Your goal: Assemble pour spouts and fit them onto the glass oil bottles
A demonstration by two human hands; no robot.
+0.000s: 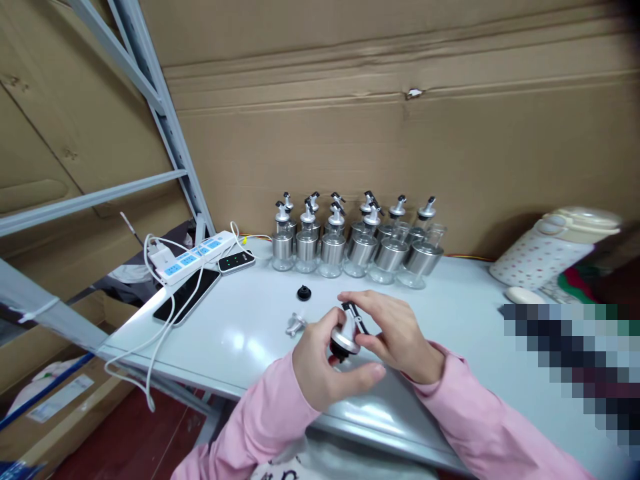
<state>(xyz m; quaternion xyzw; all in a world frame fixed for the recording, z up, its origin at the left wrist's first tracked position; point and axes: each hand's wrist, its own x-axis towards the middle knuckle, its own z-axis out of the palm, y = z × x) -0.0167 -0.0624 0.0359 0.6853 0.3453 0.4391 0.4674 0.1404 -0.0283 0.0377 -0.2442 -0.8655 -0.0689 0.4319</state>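
A silver pour spout [346, 339] with a black stopper base and a black lever is held above the near part of the table. My left hand [319, 363] grips its lower part, with the thumb extended to the right. At the top, the fingers of my right hand [400, 330] are closed around the spout and its lever. Just beyond my hands lie a round black plastic part [303, 293] and a small translucent or silvery part [296, 324]. Behind them stand several steel-banded glass bottles [333, 253], most topped with similar spouts; two in front have bare necks.
On the left of the table [240, 360] are a power strip [200, 257], a phone [187, 297], a small black-and-white device [237, 261] and loose white cables. A dotted flask [545, 247] leans at the right, beside a white object [525, 295]. Cardboard [350, 147] backs the table.
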